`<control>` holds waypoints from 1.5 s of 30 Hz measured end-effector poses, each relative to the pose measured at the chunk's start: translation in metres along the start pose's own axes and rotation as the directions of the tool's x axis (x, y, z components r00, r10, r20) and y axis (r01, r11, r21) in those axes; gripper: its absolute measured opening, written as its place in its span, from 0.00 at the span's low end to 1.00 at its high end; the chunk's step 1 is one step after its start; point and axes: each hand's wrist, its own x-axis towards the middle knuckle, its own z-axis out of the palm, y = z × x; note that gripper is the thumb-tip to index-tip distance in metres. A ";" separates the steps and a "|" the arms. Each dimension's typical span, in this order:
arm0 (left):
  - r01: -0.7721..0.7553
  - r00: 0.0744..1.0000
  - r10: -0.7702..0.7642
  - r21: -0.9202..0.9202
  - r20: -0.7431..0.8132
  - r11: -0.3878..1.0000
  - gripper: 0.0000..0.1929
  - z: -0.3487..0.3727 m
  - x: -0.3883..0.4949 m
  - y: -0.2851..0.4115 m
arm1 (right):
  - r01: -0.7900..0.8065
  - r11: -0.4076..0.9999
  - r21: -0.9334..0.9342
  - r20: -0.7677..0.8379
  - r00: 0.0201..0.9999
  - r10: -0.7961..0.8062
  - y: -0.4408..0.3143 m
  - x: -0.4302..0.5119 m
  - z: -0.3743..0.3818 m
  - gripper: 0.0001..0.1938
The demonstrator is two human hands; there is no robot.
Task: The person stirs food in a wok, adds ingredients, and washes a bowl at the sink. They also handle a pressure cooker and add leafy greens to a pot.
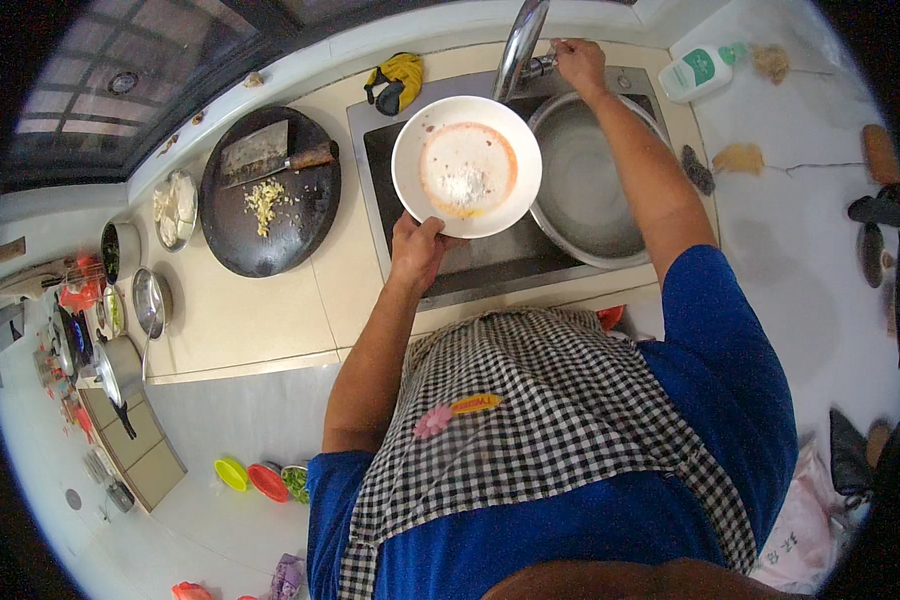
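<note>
My left hand (pixel 418 251) grips the near rim of a white bowl (pixel 521 169), which is over the sink (pixel 487 281) and below the end of the chrome faucet (pixel 521 49). White powder (pixel 461 186) sits in the bowl with orange-brown residue around it. My right hand (pixel 581 64) is at the faucet's lever behind the sink, its fingers partly hidden from view. A large round metal basin (pixel 592 180) holding water stands in the right part of the sink, under my right forearm.
To the left, a round dark chopping board (pixel 270 251) bears a cleaver (pixel 259 154) and chopped pale bits (pixel 265 204). Beyond it are a dish of pale pieces (pixel 174 214) and a metal bowl (pixel 151 300). Yellow-black gloves (pixel 397 81) lie behind the sink; a white bottle (pixel 697 71) stands right.
</note>
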 end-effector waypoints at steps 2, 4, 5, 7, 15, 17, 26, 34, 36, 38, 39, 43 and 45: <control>0.005 1.000 -0.004 -0.004 0.010 1.000 0.22 0.001 0.000 -0.001 | 0.033 0.997 -0.076 0.027 0.999 -0.031 0.004 0.001 0.002 0.21; 0.000 1.000 0.000 0.001 0.016 1.000 0.22 -0.002 0.000 -0.001 | -0.025 0.998 -0.061 0.065 0.997 0.029 0.001 0.001 0.003 0.20; 0.009 1.000 -0.009 0.002 -0.002 1.000 0.22 -0.003 0.000 -0.001 | -0.053 0.997 -0.054 0.085 0.995 0.058 -0.002 0.000 0.004 0.20; 0.025 0.999 -0.025 0.004 -0.026 1.000 0.22 0.001 0.001 0.001 | -0.124 0.992 0.030 0.091 0.988 0.121 0.003 0.000 0.009 0.19; 0.024 1.000 -0.024 -0.022 0.013 0.999 0.23 0.000 0.006 -0.003 | -0.137 0.967 0.213 0.047 0.990 0.130 0.026 -0.002 0.020 0.20; 0.025 1.000 -0.025 -0.020 0.000 0.999 0.24 -0.004 0.003 -0.004 | -0.169 0.962 0.216 0.096 0.984 0.151 0.008 -0.002 0.012 0.21; 0.058 0.998 -0.056 -0.035 0.042 0.998 0.24 -0.008 0.009 -0.009 | -0.028 0.998 0.064 0.056 0.998 0.024 0.000 0.002 -0.005 0.19; 0.072 0.996 -0.069 -0.044 0.051 0.996 0.23 -0.003 0.009 -0.012 | -0.043 0.992 0.115 0.060 0.998 0.036 0.007 0.002 0.006 0.19; 0.108 0.993 -0.107 -0.025 0.049 0.994 0.23 -0.002 0.011 -0.010 | -0.017 0.993 0.113 0.056 0.998 0.010 0.004 -0.001 0.004 0.19; 0.113 0.993 -0.112 -0.023 0.046 0.993 0.23 -0.003 0.010 -0.009 | 0.027 0.992 0.120 0.047 0.998 -0.033 -0.014 -0.002 -0.004 0.18; 0.104 0.993 -0.103 -0.028 0.055 0.994 0.22 -0.003 0.010 -0.009 | 0.036 0.995 0.097 0.108 0.993 -0.046 -0.017 -0.002 -0.009 0.18; 0.087 0.994 -0.084 -0.040 0.073 0.995 0.23 -0.005 0.012 -0.013 | 0.081 0.994 0.077 0.208 0.973 -0.095 -0.026 -0.006 -0.031 0.19; 0.103 0.992 -0.102 -0.014 0.076 0.995 0.23 -0.011 0.014 -0.014 | 0.113 0.991 0.065 0.217 0.968 -0.124 -0.035 -0.013 -0.046 0.19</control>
